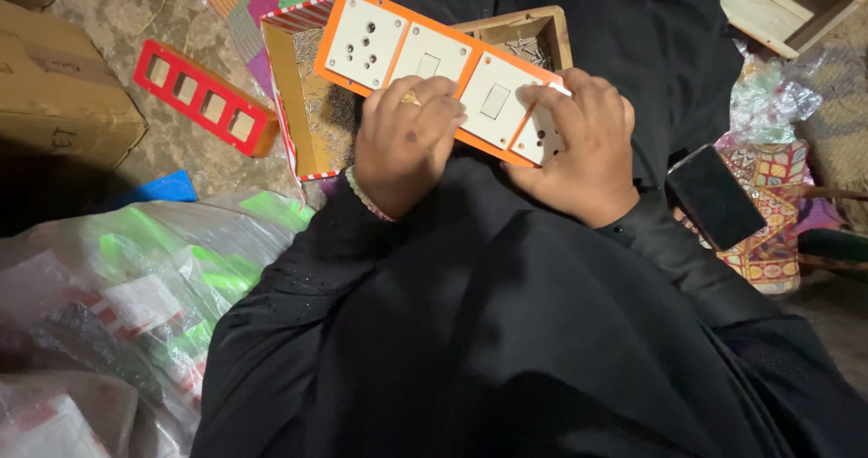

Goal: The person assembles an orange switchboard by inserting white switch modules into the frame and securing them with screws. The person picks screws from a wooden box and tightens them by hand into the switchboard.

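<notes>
- While both hands clamp the orange switchboard (pixel 434 69) over the lap, fitting its white plates looks like the step in hand.
- Left hand (pixel 404 141) curls shut on its near edge.
- Right hand (pixel 583 141) grips its right end, fingers over a socket plate (pixel 541 137).
- Pressing evenly seems needed next.
- Wooden box (pixel 533 37) lies beneath.

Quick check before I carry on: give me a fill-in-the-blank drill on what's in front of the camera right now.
1. Both hands, left hand and right hand, hold a switch panel with an ____ frame.
2. The empty red frame lies on the ____.
3. A ring shows on the ____ hand.
4. The black phone lies beside the ____ hand.

Missing: orange; floor; left; right
</notes>
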